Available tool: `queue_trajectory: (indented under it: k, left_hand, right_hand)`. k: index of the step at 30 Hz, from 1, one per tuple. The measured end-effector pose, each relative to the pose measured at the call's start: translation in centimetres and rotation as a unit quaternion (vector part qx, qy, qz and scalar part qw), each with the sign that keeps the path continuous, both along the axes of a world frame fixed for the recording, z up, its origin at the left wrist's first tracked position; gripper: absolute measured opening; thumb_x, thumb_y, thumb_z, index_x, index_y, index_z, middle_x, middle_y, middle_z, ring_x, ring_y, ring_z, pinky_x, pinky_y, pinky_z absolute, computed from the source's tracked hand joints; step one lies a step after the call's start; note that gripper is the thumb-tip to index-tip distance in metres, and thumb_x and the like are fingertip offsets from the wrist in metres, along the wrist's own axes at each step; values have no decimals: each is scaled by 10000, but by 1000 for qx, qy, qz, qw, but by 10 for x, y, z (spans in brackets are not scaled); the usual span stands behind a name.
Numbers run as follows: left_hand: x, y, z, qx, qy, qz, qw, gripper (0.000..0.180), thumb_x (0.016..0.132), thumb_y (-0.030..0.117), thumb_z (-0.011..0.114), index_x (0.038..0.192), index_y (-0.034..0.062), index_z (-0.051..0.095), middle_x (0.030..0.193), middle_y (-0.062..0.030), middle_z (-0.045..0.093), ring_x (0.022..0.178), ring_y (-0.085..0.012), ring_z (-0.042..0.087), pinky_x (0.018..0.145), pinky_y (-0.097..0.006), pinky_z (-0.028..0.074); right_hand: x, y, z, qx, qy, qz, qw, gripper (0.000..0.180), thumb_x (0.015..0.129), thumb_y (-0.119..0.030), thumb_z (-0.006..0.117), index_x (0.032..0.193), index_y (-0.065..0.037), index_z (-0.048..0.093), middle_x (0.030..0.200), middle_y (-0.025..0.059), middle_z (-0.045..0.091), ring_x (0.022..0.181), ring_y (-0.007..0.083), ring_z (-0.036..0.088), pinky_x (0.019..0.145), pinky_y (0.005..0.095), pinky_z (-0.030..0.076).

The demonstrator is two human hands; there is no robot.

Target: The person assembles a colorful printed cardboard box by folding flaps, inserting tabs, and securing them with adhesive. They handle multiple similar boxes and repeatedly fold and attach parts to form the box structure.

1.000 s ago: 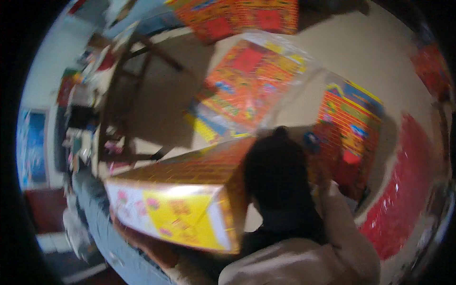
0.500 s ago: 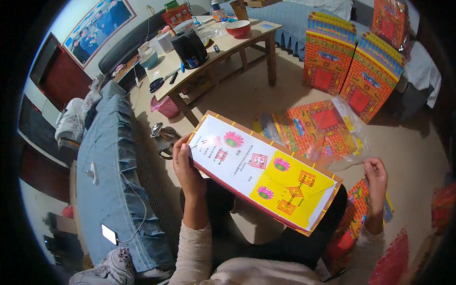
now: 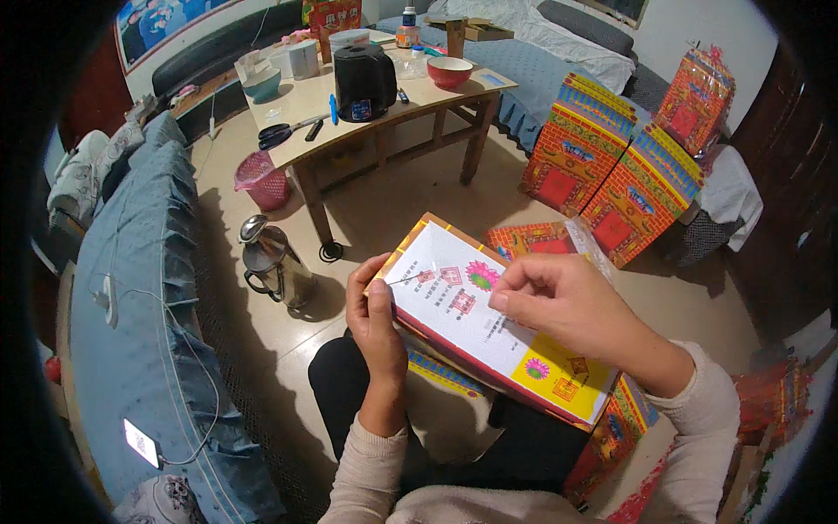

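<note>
A long cardboard box [image 3: 463, 319] with a white and yellow printed face, pink flowers and red stamp-like squares lies tilted across my lap. My left hand [image 3: 375, 314] grips its far left end, thumb on top and fingers at the edge. A thin, dark needle-like piece [image 3: 408, 279] sticks out from under that thumb over the white face. Above the middle of the box, my right hand [image 3: 563, 297] is closed in a pinch. Whatever lies between its fingertips is too fine to make out. That hand hides part of the printed face.
Brick-patterned red and yellow paper stacks [image 3: 576, 148] stand at the far right, with plastic-wrapped ones [image 3: 532, 236] on the floor before them. A wooden table [image 3: 297, 144] holds a black kettle [image 3: 365, 83], scissors [image 3: 275, 135] and bowls. A metal jug [image 3: 279, 266] stands left, near a blue-covered sofa [image 3: 131, 306].
My right hand has moved left from beside the plastic wrapping to above the box, its fingers pinched. The left hand keeps its hold. The view has shifted, and the box now sits more steeply.
</note>
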State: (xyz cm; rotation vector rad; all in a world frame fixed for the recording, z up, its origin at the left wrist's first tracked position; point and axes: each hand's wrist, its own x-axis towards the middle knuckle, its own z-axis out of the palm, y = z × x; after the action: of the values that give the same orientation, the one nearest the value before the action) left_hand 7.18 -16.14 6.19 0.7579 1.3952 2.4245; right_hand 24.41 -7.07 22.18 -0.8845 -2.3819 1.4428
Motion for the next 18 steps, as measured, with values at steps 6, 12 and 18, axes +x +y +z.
queue_trajectory:
  k: [6, 12, 18]
  left_hand:
    - [-1, -8, -1, -10, -5, -11, 1000, 359, 997, 269, 517, 1200, -18, 592, 1142, -102, 615, 1049, -165, 580, 952, -303, 443]
    - [-1, -10, 2, 1, -8, -21, 1000, 379, 989, 283, 530, 1208, -21, 591, 1150, -113, 611, 1050, -170, 586, 951, -302, 447]
    - [-2, -12, 1, -2, -7, -26, 1000, 390, 985, 287, 535, 1222, -19, 590, 1157, -120, 609, 1060, -173, 589, 959, -298, 446]
  right_hand:
    - [-34, 2, -2, -8, -68, 6, 998, 180, 944, -194, 687, 939, -14, 683, 770, -33, 634, 657, 17, 545, 573, 198, 441]
    - [-46, 3, -8, -3, -104, -8, 994, 216, 934, -223, 689, 928, -8, 692, 789, 6, 682, 673, 39, 592, 576, 215, 458]
    - [-51, 6, -15, -7, -102, -17, 995, 264, 912, -249, 691, 892, 14, 698, 730, 33, 683, 622, 66, 608, 559, 231, 465]
